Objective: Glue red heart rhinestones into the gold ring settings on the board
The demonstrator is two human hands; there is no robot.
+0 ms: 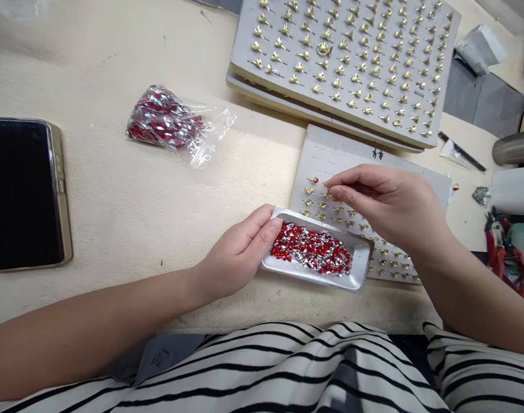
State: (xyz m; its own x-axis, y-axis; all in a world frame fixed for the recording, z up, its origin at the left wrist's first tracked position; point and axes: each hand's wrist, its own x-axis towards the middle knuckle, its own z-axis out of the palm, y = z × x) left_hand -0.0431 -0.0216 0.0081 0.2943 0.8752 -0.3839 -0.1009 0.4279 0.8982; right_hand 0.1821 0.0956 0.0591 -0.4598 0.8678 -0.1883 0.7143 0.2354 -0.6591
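Note:
My left hand (244, 249) grips the left end of a shallow silver metal tray (360, 275), thumb over its rim. Inside lie many small red and silver-backed rhinestones (313, 248). My right hand (377, 201) hovers over a grey ring display board (326, 140), thumb and forefinger pinched together at one of its gold rings. Whatever sits between those fingertips is too small to make out. Just left of them, a gold ring (315, 180) carries a red stone. More gold rings (322, 217) stand in rows in the board's slits, partly hidden by my hand and the tray.
Behind stands a stack of grey boards (279, 74), the top one full of gold rings. A clear plastic bag of red stones (162, 117) lies left of it, and a phone (20, 192) at far left. Red-handled pliers (498, 246) and a black pen-like tool (462, 150) are at right.

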